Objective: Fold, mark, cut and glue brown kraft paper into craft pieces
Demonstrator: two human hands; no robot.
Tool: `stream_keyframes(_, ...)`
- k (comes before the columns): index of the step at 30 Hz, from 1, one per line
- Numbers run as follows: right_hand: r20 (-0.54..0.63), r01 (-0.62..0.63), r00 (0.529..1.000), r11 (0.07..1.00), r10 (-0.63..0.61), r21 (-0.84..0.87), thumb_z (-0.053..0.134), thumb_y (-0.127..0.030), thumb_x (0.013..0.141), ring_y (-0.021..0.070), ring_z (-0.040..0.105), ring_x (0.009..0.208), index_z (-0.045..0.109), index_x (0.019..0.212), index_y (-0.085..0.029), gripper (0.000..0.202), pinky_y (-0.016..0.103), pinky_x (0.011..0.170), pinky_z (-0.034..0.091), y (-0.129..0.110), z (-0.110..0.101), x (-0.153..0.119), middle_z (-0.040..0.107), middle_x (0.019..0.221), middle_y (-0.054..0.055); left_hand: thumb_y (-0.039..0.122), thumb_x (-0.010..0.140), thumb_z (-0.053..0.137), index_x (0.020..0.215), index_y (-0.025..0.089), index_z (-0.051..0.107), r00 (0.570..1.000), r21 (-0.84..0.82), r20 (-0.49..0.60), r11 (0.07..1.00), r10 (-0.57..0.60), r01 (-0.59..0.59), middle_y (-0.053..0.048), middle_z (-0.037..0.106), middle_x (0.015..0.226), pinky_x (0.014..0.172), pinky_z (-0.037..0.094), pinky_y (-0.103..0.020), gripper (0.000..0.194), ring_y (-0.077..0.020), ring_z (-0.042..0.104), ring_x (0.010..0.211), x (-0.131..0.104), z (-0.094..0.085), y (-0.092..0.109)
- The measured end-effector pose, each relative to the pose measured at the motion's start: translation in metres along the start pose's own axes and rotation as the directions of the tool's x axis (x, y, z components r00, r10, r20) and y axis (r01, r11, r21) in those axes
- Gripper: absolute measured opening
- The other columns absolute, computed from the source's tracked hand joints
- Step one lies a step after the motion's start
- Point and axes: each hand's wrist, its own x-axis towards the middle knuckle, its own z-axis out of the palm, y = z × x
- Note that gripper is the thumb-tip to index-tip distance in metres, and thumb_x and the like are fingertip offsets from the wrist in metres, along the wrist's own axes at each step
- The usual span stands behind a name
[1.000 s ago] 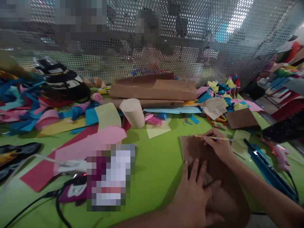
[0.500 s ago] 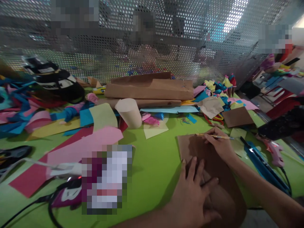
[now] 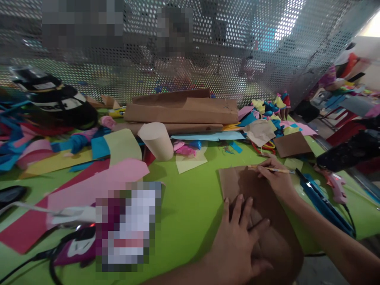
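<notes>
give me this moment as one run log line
left hand: flat on brown paper sheet | right hand: holding thin yellow pencil

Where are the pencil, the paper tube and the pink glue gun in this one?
Pencil (image 3: 283,171): head view, rear part of the shaft.
Paper tube (image 3: 160,144): head view, side wall.
Pink glue gun (image 3: 339,192): head view, handle.

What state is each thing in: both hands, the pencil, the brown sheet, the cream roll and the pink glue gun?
Left hand: spread flat on the sheet
Right hand: closed around the pencil
Pencil: slanted low, held
Brown sheet: laid out
Cream roll: standing on end
Pink glue gun: lying down, light lit
</notes>
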Motion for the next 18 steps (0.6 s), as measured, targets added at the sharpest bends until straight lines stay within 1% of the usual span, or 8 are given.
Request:
stream_keyframes(4,-0.021,0.001,1.0,1.0,-0.001,-0.025,0.07,-0.041,0.084,0.0169,0.066,0.061,0.063,0.079,-0.022,0.021,0.031,0.059,0.051,0.006,-0.006,0.0,0.072,0.075,0.003,0.086,0.085,0.035,0.159,0.042,0.028,1.0,0.034,0.009,0.999,-0.005,0.005,-0.01,0.001,0.172,0.118,0.009,-0.076,0.086,-0.0442,0.001,0.157,0.0,0.0,0.001)
stream_keyframes(8,-0.034,0.006,0.999,1.0,-0.007,-0.024,0.071,-0.043,0.084,0.0169,0.066,0.06,0.064,0.08,-0.022,0.022,0.031,0.059,0.053,0.01,-0.009,0.0,0.073,0.075,0.002,0.084,0.086,0.04,0.159,0.042,0.027,1.0,0.069,0.015,0.998,-0.008,0.006,-0.008,0.003,0.172,0.118,0.009,-0.076,0.086,-0.0453,0.003,0.156,0.0,0.001,0.001)
stream_keyframes(12,-0.049,0.005,0.999,1.0,-0.005,-0.016,0.073,-0.043,0.082,0.0166,0.065,0.059,0.063,0.077,-0.022,0.023,0.031,0.057,0.054,0.009,-0.011,0.0,0.072,0.074,0.002,0.082,0.086,0.045,0.159,0.042,0.028,1.0,0.068,0.003,0.998,-0.005,0.005,-0.01,0.002,0.172,0.119,0.007,-0.075,0.086,-0.0448,0.003,0.156,0.0,0.001,0.0)
stream_keyframes(18,-0.07,-0.004,0.998,0.999,0.001,-0.036,0.072,-0.038,0.081,0.0168,0.065,0.059,0.063,0.076,-0.022,0.019,0.031,0.058,0.055,0.006,-0.017,-0.003,0.07,0.071,0.001,0.084,0.088,0.034,0.159,0.042,0.03,1.0,0.032,-0.009,0.999,0.003,-0.003,-0.012,0.0,0.171,0.118,0.008,-0.076,0.082,-0.0441,0.002,0.157,-0.001,0.0,0.0)
